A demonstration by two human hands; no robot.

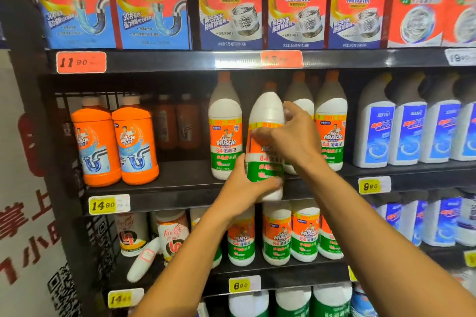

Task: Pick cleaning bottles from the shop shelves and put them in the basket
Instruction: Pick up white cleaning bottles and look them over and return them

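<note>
A white Mr Muscle 84 disinfectant bottle with an orange-and-green label and orange cap is held in front of the middle shelf. My left hand grips its lower part from the left, fingers curled under the base. My right hand wraps around its middle from the right, covering much of the label. Matching bottles stand on the shelf at its left and right. No basket is in view.
Two orange drain-cleaner bottles stand at the left of the middle shelf, white-and-blue toilet cleaner bottles at the right. Boxed cleaners fill the top shelf. More 84 bottles line the shelf below.
</note>
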